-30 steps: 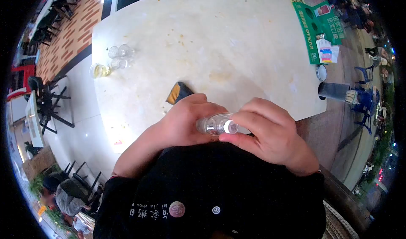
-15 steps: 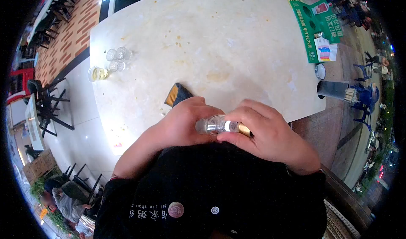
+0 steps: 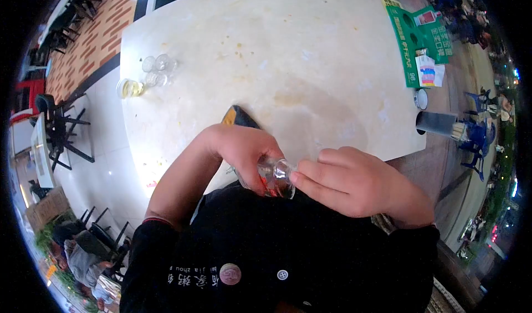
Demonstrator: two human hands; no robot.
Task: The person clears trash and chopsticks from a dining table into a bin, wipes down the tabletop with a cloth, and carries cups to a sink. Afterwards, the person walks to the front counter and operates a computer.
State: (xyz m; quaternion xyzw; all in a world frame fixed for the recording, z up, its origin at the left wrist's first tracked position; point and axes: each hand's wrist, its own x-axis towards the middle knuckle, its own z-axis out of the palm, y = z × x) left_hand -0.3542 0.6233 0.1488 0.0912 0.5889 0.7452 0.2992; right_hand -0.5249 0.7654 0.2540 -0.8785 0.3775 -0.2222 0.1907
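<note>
Close to my chest, my left hand (image 3: 246, 149) is wrapped round a clear glass bottle (image 3: 284, 188) with red markings on it. The bottle lies tilted, its neck pointing toward my right hand (image 3: 354, 183). Bent fingertips of that right hand are pressed together at the bottle's mouth; whatever they pinch is hidden. Beyond my left hand, a dark item with an orange-yellow face (image 3: 231, 115) rests on the table (image 3: 205, 52), partly covered by the hand.
Small clear glasses (image 3: 157, 79) stand at the table's left, beside a glass of yellowish liquid (image 3: 131, 88). Along the right edge are a green cardboard holder (image 3: 413, 50), a round tin (image 3: 421, 98) and a dark cylinder (image 3: 438, 123) of thin sticks. Chairs and people are farther off.
My right hand has drawn back to the right, and the gold cap that showed at the bottle's neck is out of sight. The bottle has turned, showing red markings.
</note>
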